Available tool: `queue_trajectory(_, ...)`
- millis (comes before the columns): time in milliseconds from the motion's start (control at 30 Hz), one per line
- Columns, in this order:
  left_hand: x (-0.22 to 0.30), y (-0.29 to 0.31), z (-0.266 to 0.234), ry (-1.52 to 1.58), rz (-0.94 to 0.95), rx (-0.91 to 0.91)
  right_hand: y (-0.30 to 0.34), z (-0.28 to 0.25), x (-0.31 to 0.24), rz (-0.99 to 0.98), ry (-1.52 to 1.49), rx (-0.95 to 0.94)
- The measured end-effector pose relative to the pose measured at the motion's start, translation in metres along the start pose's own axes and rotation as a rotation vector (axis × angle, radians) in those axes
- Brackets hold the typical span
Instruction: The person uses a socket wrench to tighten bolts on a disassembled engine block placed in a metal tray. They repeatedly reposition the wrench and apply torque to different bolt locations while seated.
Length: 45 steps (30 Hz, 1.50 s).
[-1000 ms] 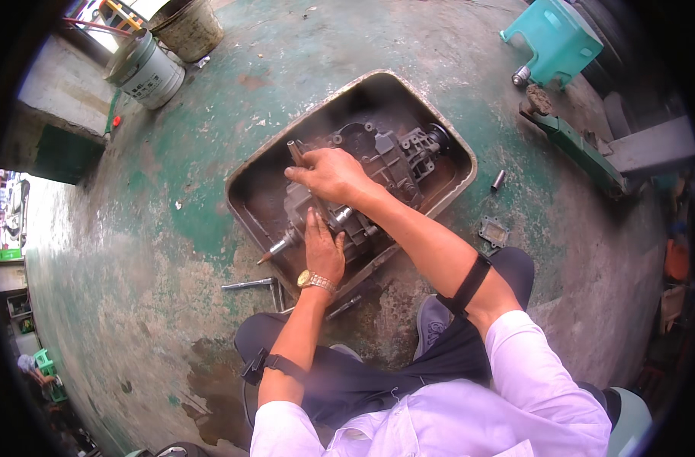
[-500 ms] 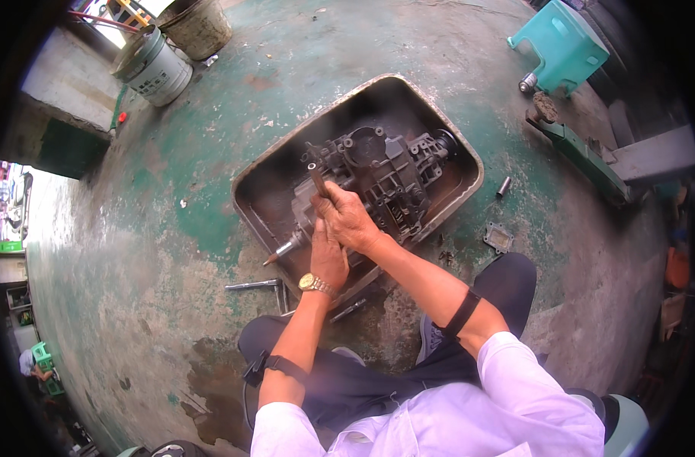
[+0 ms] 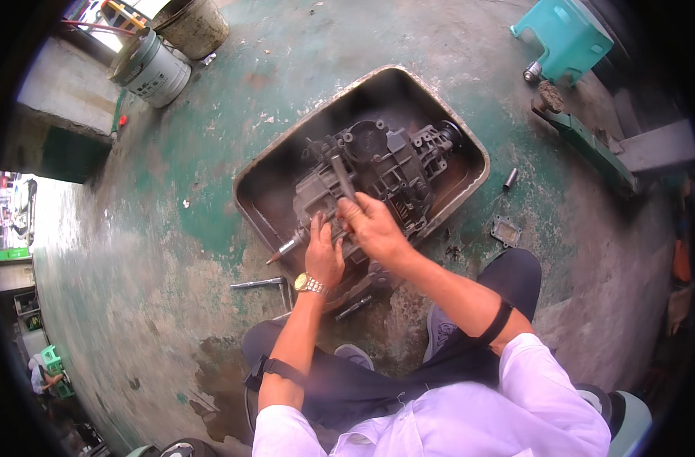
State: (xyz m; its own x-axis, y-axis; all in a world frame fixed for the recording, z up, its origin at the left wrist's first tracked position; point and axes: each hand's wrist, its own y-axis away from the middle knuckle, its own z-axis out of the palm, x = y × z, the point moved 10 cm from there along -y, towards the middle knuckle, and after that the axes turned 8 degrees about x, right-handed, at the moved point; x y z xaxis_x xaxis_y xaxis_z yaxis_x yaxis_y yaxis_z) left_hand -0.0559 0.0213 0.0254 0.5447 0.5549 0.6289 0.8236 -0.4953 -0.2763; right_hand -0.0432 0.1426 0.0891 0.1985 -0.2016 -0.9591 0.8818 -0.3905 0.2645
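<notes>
A grey, greasy gearbox (image 3: 397, 152) lies in a dark rectangular tray (image 3: 481, 156) on the floor before me. My right hand (image 3: 379, 230) is closed round a short metal rod (image 3: 342, 175), whose far end points up and leftward over the casing. At the near left side of the gearbox is my left hand (image 3: 325, 255), its fingers stretched out and somewhat apart, with nothing seen in it. Contact between its fingertips and the casing cannot be made out. The gearbox's shaft (image 3: 289, 246) sticks out over the tray's left rim.
A ratchet wrench (image 3: 257, 283) and another tool (image 3: 353, 308) lie near my feet. Right of the tray are a metal socket (image 3: 510, 179) and a flat cover plate (image 3: 506, 231). Farther off stand a turquoise stool (image 3: 565, 38), a green metal stand (image 3: 591, 152) and two buckets (image 3: 157, 76).
My hands were together round the rod; now they are apart. The right hand has moved rightward with the rod, and the left hand's fingers have opened out.
</notes>
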Motion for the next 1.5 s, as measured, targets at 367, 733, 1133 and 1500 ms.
queue_trajectory(367, 0.055, -0.05, 0.007, -0.199, 0.141, 0.195, 0.013, -0.097, -0.002, 0.306, -0.361, 0.315)
queue_trajectory(733, 0.05, -0.053, 0.011, -0.127, 0.141, 0.191, 0.019, -0.093, 0.023, 0.333, -0.368, 0.327)
queue_trajectory(1133, 0.037, -0.043, -0.018, -0.044, -0.204, 0.378, 0.03, -0.082, -0.005, 0.117, -0.418, 0.378)
queue_trajectory(1500, -0.008, 0.015, 0.04, 0.813, -1.086, -0.174, 0.097, -0.026, -0.021, -0.365, 0.063, 0.068)
